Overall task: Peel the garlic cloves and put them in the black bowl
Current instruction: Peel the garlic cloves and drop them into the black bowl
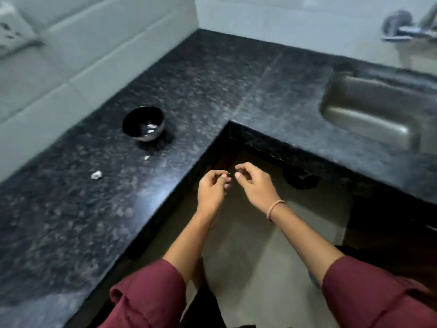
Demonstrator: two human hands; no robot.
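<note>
The black bowl (132, 119) stands on the dark granite counter (71, 221) at the left, with two pale peeled garlic cloves (150, 129) inside. My left hand (211, 192) and my right hand (254, 183) hover together in front of the counter's inner corner, over the floor. The left thumb and fingers pinch a small pale garlic clove (223, 177). The right hand's curled fingertips sit a finger's width to its right; blur hides whether they hold any peel.
Two white scraps of garlic skin (96, 175) (147, 157) lie on the counter in front of the bowl. A steel sink (369, 114) is set into the counter at the right, with a tap (399, 27) on the tiled wall above. A wall socket (11, 29) is at top left.
</note>
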